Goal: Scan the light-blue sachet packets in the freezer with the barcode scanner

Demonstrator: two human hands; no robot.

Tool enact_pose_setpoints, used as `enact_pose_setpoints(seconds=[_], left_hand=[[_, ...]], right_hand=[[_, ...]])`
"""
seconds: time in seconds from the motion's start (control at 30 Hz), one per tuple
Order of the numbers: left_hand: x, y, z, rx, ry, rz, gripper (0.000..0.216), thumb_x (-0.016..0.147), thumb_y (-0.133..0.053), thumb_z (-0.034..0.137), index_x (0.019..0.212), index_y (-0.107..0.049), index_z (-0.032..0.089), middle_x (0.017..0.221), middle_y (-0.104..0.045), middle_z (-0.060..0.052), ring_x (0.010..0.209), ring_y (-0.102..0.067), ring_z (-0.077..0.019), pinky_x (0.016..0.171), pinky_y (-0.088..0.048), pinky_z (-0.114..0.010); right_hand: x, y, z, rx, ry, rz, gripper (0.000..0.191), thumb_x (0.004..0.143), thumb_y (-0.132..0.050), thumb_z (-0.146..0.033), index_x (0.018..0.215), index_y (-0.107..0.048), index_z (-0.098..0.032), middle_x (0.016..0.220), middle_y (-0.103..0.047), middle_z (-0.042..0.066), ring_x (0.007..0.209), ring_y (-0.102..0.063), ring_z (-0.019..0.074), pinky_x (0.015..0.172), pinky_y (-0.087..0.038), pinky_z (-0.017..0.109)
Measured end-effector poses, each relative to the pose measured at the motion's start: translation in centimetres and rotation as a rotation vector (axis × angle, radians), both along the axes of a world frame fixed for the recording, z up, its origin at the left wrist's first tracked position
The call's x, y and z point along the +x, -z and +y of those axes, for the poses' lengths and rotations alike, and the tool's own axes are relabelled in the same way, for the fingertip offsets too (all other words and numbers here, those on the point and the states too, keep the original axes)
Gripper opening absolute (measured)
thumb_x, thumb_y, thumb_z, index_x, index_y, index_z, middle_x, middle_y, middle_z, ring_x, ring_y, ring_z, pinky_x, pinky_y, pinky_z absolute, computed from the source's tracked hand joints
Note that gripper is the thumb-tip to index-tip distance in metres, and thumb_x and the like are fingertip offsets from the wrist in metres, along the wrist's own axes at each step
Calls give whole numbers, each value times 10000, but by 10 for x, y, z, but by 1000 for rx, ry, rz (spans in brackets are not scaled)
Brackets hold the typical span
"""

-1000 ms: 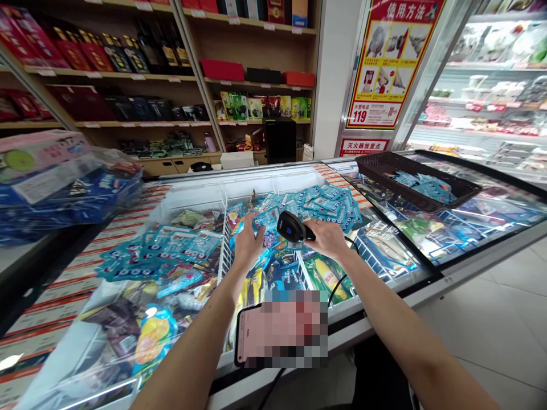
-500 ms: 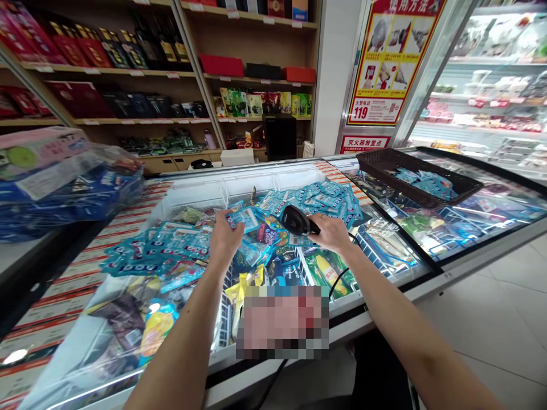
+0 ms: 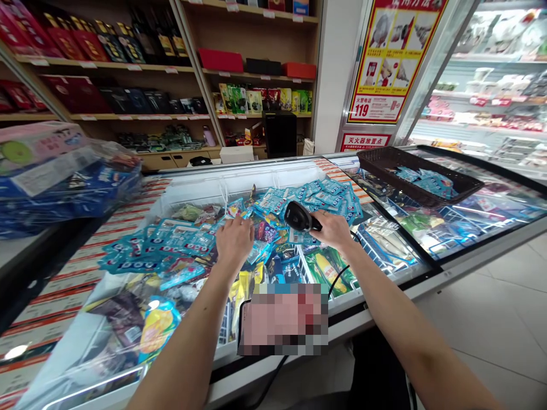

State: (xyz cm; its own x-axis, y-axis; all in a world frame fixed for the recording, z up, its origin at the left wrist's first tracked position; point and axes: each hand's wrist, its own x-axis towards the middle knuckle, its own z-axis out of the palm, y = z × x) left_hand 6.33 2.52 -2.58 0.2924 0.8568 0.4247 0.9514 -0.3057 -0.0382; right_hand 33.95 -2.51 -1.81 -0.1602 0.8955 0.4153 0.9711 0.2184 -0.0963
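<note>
In my right hand [image 3: 333, 229] is a black barcode scanner [image 3: 298, 217], gripped by its handle, with its head pointing left over the freezer. My left hand [image 3: 235, 240] is closed at the edge of a small blue packet [image 3: 237, 207] whose colourful face shows beyond the fingertips; the thumb is partly hidden. Piles of similar blue packets lie on both sides, one to the left [image 3: 179, 239] and another at the back right [image 3: 325, 195]. Below my hands, bagged frozen goods fill the freezer, including a corn packet [image 3: 325, 270].
A phone with a blurred screen [image 3: 282, 322] rests at the freezer's near edge. The scanner's cable [image 3: 339, 278] hangs below my right hand. A brown basket [image 3: 376, 162] with blue packets stands at right. Plastic-wrapped packages [image 3: 64, 176] stand at left; stocked shelves [image 3: 256, 74] line the back.
My left hand has moved slightly right and turned palm-down. The blue packet at its fingers now shows its colourful face rather than the barcode side. The scanner has shifted slightly right.
</note>
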Motion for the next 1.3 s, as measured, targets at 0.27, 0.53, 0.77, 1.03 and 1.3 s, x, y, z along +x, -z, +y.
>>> enact_pose_setpoints(seconds=[0.27, 0.53, 0.77, 1.03, 1.3], left_hand=[[17, -3, 0, -68, 546, -138, 350, 938, -376, 366, 1153, -611, 220, 1206, -622, -79, 1142, -543, -229, 962, -427, -430], [29, -8, -9, -144, 831, -89, 276, 931, -422, 326, 1034, -669, 255, 1085, -677, -35, 1064, -573, -187, 960, -429, -416], [24, -7, -6, -24, 763, -99, 247, 912, -450, 308, 1023, -653, 222, 994, -658, -69, 996, -575, -192, 866, -457, -372], [23, -3, -4, -90, 689, -121, 317, 924, -412, 350, 1117, -634, 232, 1029, -659, -81, 990, -589, -210, 892, -454, -402], [22, 7, 3, -150, 609, -182, 492, 893, -456, 461, 1337, -469, 249, 1252, -560, -107, 1159, -506, -251, 985, -400, -435]], right_hand=[[3, 0, 2, 21, 11, 14, 372, 827, -543, -381, 1177, -577, -260, 1041, -677, 20, 919, -636, 204, 684, -420, 268], [4, -3, 2, 18, 77, 33, 369, 833, -536, -371, 1178, -584, -249, 1057, -679, 36, 931, -629, 207, 685, -414, 265], [3, -5, 1, 10, 90, 26, 363, 850, -517, -404, 1175, -586, -257, 1043, -682, 34, 942, -627, 203, 688, -411, 263], [5, -4, 0, 26, 71, 15, 357, 844, -526, -398, 1163, -583, -248, 1043, -684, 30, 919, -633, 202, 675, -409, 267], [5, -3, 2, 35, 48, 1, 337, 820, -549, -386, 1130, -589, -257, 1003, -685, 13, 884, -639, 204, 644, -398, 267]])
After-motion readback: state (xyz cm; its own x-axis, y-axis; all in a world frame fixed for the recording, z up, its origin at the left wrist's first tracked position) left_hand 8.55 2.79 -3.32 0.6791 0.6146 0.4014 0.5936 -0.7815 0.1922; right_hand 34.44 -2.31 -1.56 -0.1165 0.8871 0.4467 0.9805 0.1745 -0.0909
